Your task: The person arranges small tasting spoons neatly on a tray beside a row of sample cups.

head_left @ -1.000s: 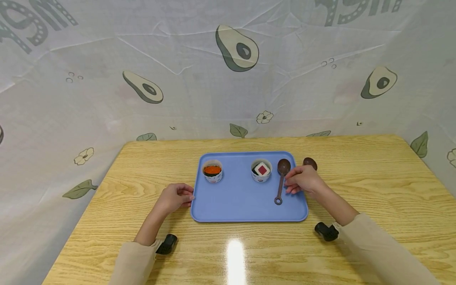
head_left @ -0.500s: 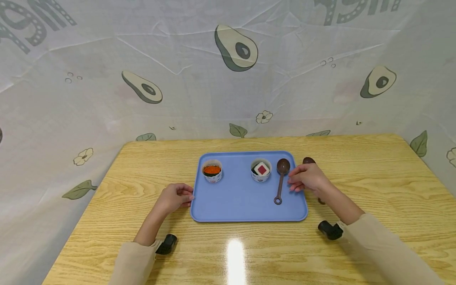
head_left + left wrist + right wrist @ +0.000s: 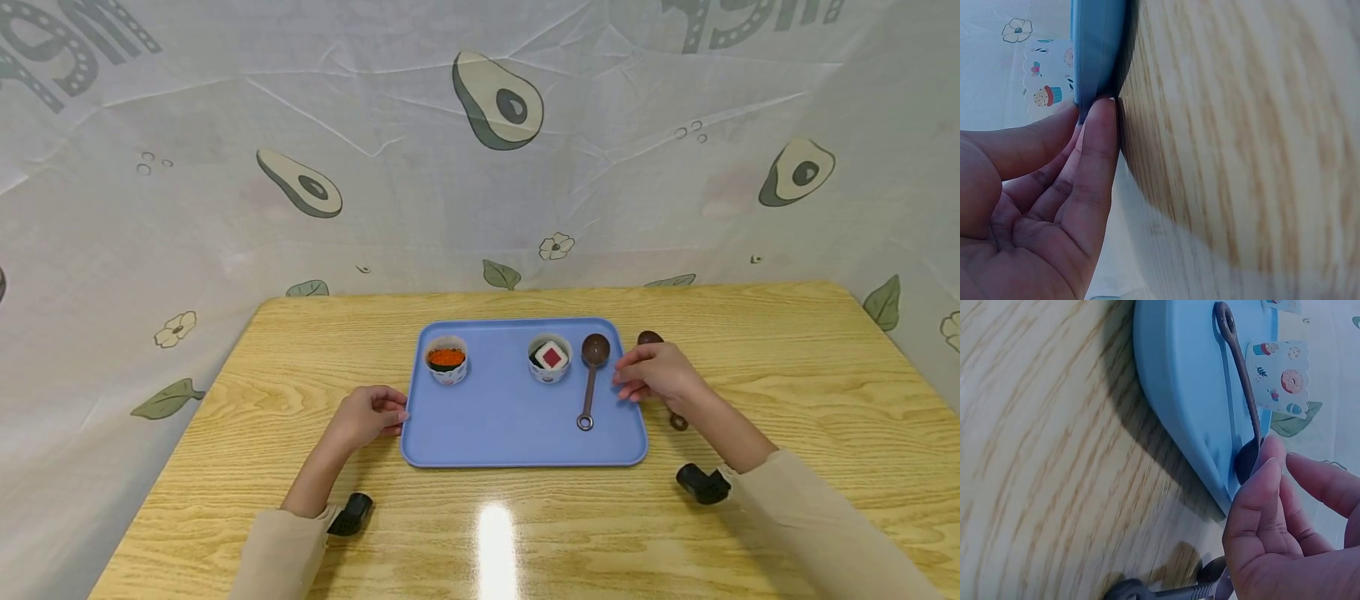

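Note:
My left hand (image 3: 367, 417) pinches the left rim of a blue tray (image 3: 480, 433); in the left wrist view its thumb lies over the rim and a finger below. On the tray's right side lies a brown ladle (image 3: 590, 387), bowl away from me. My right hand (image 3: 658, 372) hovers over the tray's right edge beside it, fingers loosely bent, holding nothing. A second brown ladle (image 3: 1169, 594) lies on the table right of the tray, partly hidden beneath that hand in the head view. Two patterned paper cups stand on the tray: the left cup (image 3: 450, 377) holds orange-topped sushi, the right cup (image 3: 550, 377) white-and-red sushi.
The wooden table (image 3: 315, 333) extends around the tray on all sides. Behind it hangs a pale cloth (image 3: 412, 208) printed with avocados. A black device sits at each wrist, below the beige sleeves.
My right hand has drawn back to the right, away from the ladle on the tray, which stays in place. More of the second ladle shows. My left hand has not moved.

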Demonstrator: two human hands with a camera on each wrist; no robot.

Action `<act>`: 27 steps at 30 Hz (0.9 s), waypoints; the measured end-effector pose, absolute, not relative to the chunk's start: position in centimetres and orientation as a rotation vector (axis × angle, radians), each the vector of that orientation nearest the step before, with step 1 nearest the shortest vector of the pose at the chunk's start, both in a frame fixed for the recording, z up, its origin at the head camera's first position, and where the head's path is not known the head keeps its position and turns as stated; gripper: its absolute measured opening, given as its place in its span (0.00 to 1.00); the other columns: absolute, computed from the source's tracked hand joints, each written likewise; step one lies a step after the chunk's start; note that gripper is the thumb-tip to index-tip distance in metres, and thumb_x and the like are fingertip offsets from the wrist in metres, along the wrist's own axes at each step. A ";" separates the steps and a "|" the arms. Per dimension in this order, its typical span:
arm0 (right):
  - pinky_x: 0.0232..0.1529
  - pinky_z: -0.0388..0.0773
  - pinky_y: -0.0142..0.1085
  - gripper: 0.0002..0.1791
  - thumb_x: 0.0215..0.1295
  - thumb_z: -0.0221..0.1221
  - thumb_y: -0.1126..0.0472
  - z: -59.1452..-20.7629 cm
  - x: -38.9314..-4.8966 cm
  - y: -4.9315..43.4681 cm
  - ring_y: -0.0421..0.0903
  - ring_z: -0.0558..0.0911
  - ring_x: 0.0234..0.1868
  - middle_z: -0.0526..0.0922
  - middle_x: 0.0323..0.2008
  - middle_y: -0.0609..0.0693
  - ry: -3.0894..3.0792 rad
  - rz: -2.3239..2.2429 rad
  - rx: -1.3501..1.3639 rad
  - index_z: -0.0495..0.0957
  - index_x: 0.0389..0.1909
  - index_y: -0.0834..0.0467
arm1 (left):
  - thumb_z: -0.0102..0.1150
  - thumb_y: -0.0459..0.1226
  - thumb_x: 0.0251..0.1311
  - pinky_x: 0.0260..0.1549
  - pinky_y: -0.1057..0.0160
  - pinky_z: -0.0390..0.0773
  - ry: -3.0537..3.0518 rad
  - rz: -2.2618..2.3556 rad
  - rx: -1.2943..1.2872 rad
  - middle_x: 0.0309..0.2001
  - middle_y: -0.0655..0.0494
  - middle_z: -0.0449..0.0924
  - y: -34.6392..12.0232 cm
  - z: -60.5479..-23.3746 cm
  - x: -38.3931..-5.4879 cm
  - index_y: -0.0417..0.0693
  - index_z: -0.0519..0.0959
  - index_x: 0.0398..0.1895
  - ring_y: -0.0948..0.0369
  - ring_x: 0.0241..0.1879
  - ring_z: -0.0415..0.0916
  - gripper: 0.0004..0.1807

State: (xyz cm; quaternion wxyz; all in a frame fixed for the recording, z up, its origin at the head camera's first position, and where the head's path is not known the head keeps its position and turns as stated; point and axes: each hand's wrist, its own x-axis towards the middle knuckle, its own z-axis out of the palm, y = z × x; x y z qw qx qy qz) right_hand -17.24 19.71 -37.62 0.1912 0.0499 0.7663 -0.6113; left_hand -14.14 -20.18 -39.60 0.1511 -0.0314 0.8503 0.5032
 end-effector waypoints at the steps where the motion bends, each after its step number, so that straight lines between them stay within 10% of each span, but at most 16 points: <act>1: 0.23 0.81 0.33 0.14 0.62 0.52 0.72 -37.6 -17.2 19.8 0.44 0.81 0.21 0.82 0.25 0.55 2.156 -1.714 0.142 0.67 0.45 0.78 | 0.54 0.23 0.57 0.31 0.62 0.82 2.441 1.444 -0.090 0.30 0.46 0.76 -20.2 -39.6 -14.1 0.26 0.73 0.43 0.61 0.28 0.76 0.11; 27: 0.24 0.81 0.32 0.09 0.61 0.54 0.70 -36.3 -17.5 22.7 0.43 0.81 0.22 0.82 0.24 0.53 2.087 -1.815 0.192 0.71 0.40 0.73 | 0.53 0.23 0.58 0.31 0.61 0.82 2.440 1.435 -0.083 0.31 0.45 0.76 -20.1 -39.5 -14.2 0.25 0.73 0.44 0.60 0.28 0.77 0.11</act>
